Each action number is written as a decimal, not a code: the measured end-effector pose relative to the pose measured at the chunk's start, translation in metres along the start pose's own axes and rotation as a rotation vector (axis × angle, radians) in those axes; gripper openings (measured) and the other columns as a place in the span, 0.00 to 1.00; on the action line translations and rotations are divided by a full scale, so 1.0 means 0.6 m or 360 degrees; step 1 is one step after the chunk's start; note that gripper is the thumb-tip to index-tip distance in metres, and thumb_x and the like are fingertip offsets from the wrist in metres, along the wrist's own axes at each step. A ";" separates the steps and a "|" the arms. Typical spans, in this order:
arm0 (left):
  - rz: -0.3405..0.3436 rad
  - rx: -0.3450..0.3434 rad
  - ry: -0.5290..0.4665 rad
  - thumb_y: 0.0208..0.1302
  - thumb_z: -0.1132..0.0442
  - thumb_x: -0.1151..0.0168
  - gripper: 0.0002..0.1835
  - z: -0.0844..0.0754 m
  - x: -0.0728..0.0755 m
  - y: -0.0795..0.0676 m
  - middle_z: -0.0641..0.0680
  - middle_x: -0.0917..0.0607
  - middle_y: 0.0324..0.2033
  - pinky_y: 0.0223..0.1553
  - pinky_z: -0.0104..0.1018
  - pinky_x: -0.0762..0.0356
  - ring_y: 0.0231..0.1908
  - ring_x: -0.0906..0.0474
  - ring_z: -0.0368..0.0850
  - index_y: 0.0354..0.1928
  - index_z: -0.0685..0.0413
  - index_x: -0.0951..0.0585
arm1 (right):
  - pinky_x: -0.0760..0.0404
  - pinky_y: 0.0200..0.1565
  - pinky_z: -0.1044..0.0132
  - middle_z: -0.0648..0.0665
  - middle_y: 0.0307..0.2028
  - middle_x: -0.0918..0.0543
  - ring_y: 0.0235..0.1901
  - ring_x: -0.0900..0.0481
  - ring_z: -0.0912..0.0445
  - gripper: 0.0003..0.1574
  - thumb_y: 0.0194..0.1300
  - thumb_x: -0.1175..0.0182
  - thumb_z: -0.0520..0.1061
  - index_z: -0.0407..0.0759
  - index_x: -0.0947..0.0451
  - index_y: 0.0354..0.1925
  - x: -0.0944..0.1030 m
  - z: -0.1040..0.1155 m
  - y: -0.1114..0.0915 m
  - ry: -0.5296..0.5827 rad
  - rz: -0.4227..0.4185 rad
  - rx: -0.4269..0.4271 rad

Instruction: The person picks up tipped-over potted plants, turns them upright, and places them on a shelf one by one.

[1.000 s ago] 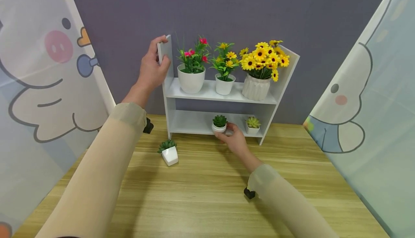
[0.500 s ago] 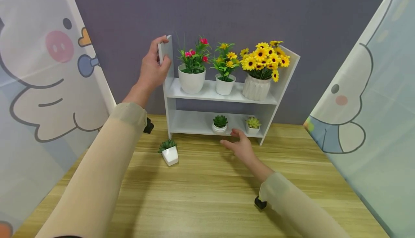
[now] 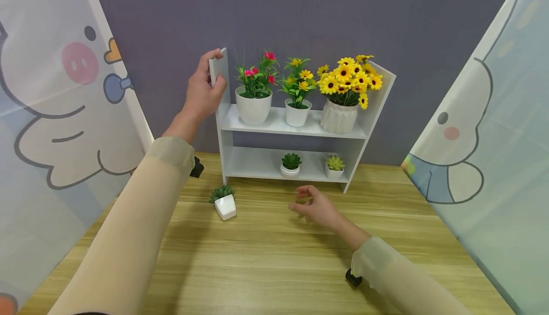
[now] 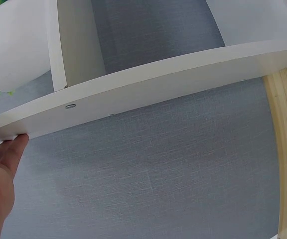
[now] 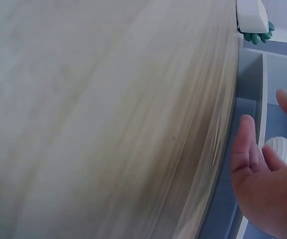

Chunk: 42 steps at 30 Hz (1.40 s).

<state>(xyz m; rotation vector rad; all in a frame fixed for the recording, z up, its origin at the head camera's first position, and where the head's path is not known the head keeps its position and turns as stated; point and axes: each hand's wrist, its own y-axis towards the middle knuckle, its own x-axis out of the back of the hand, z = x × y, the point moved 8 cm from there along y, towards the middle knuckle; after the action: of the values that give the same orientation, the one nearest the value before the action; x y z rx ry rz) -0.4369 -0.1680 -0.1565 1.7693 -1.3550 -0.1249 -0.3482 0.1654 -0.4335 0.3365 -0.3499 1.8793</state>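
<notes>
My left hand grips the upper end of the left side panel of a white two-tier shelf; the left wrist view shows its fingers against the panel's outer face. Holding nothing, my right hand is over the table just in front of the shelf, its fingers loosely bent and thumb apart. Behind it on the lower tier stand a dark green succulent in a round white pot and a light green succulent in a square pot. Another succulent in a white pot lies tipped over on the table.
The upper tier bears a pink-flowered pot plant, a small yellow-flowered one and yellow sunflowers in a ribbed pot. A grey wall stands behind the shelf. Patterned curtains flank the wooden table.
My right hand has let go of the dark green succulent's pot and drawn back from the shelf towards me. The plant stays on the lower tier; my left hand keeps its grip.
</notes>
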 end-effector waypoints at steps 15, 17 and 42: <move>0.0001 0.0013 -0.0018 0.83 0.59 0.54 0.29 0.001 0.000 -0.002 0.61 0.23 0.76 0.48 0.47 0.23 0.56 0.17 0.58 0.82 0.35 0.37 | 0.16 0.41 0.62 0.37 0.62 0.18 0.53 0.15 0.52 0.41 0.67 0.21 0.49 0.37 0.26 0.70 -0.092 0.023 0.008 -0.0190 0.0298 0.0078; -0.0001 0.0009 -0.0019 0.83 0.59 0.54 0.29 0.001 0.000 -0.002 0.61 0.23 0.75 0.48 0.48 0.24 0.56 0.17 0.58 0.82 0.35 0.37 | 0.16 0.43 0.63 0.37 0.62 0.18 0.54 0.14 0.51 0.41 0.67 0.21 0.49 0.37 0.27 0.71 -0.103 0.030 0.011 -0.0195 0.0313 0.0091; -0.0007 -0.0023 -0.0015 0.83 0.58 0.55 0.29 -0.001 0.002 -0.002 0.61 0.22 0.74 0.41 0.43 0.27 0.51 0.17 0.57 0.82 0.35 0.37 | 0.15 0.59 0.53 0.38 0.60 0.19 0.55 0.15 0.49 0.47 0.64 0.19 0.51 0.34 0.29 0.71 -0.206 0.084 0.043 -0.0212 0.0335 0.0121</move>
<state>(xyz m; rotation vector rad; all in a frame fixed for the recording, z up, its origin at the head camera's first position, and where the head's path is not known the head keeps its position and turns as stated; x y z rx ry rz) -0.4355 -0.1687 -0.1565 1.7619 -1.3539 -0.1452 -0.3300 0.0309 -0.4387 0.4940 -0.4174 2.0854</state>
